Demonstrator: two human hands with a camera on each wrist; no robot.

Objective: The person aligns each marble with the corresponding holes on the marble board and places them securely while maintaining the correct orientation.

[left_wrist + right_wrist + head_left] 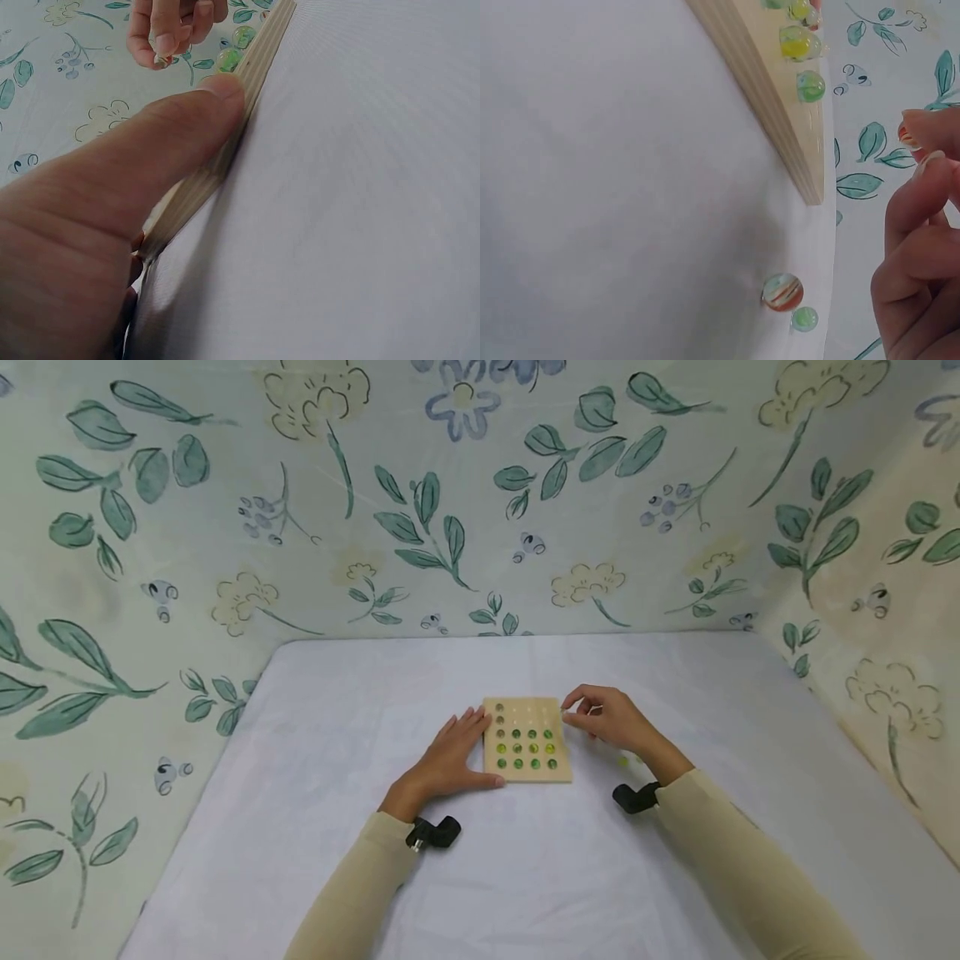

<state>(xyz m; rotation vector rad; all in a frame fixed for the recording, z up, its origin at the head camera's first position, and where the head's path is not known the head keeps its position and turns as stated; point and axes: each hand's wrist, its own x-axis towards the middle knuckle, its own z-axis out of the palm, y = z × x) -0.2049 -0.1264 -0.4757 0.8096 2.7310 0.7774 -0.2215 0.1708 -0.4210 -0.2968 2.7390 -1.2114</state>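
A square wooden board [542,725] with rows of holes lies on the table. Green and yellow glass marbles [517,748] fill its near rows and the left column; the far holes to their right look vacant. My left hand [447,758] rests against the board, its extended fingers along the left edge and its thumb on the near edge, as the left wrist view shows. Over the board's far right corner, my right hand [609,717] pinches a small marble with orange streaks [906,136] between thumb and fingertip.
To the right of the board lie a marble with red and white swirls [783,292] and a green marble [805,319]. A white cloth [337,710] covers the table. Floral fabric [465,527] stands behind it and at the sides.
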